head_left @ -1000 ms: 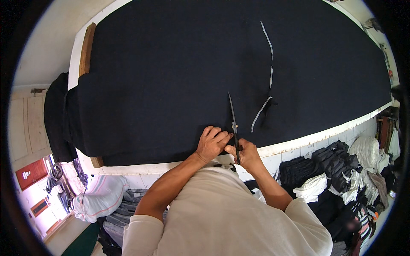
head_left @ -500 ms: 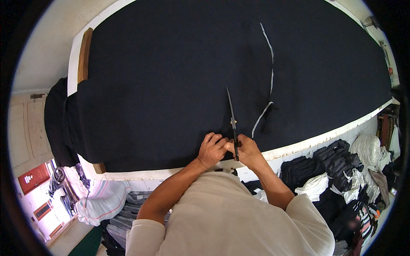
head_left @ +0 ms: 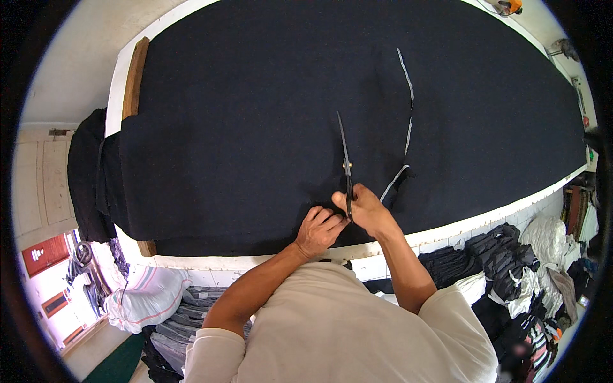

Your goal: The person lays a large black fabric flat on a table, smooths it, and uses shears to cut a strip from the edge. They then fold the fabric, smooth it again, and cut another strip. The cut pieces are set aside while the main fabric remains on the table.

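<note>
Right hand (head_left: 367,212): grip closed around the handles of the scissors (head_left: 347,167), blades over the black cloth (head_left: 255,140) on the worktop (head_left: 211,262). Left hand (head_left: 318,231) curled at the cloth's near edge; whether it pinches, cannot tell. Best handled with cloth kept flat, left fingers clear of the blades. Compared with half a second ago, right hand and scissors sit farther in.
</note>
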A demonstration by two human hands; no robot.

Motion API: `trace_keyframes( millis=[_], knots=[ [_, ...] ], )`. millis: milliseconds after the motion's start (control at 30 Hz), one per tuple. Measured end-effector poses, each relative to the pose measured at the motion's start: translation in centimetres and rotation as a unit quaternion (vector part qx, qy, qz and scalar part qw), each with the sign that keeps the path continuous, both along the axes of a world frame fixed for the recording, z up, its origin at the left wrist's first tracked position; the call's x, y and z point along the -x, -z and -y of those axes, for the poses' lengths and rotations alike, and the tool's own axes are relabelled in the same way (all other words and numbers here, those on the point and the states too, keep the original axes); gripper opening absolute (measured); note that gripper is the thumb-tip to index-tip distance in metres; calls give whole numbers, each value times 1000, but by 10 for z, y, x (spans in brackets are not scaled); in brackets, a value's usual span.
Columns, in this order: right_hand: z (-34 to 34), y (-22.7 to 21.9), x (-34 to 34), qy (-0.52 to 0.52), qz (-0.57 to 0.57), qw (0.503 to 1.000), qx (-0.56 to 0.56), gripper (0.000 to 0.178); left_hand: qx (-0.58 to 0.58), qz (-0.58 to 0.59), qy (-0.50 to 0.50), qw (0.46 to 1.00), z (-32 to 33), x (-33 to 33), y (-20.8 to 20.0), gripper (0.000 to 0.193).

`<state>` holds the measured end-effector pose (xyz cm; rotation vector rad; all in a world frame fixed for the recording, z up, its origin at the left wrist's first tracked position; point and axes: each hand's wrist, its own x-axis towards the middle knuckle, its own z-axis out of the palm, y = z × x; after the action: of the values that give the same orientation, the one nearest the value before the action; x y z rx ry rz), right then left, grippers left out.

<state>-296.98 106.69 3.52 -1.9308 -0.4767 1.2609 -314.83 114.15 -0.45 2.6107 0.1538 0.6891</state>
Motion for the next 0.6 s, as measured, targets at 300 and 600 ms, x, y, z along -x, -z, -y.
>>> trace_keyframes(
  millis=[300,600],
  knots=[
    [-17,-9,-13,-11,-36,999,31,75,13,-10,0,1000,2,3,-2,23],
    [-46,-9,-28,12,-8,1000,18,75,17,-6,10,1000,-1,1,-7,24]
  ],
)
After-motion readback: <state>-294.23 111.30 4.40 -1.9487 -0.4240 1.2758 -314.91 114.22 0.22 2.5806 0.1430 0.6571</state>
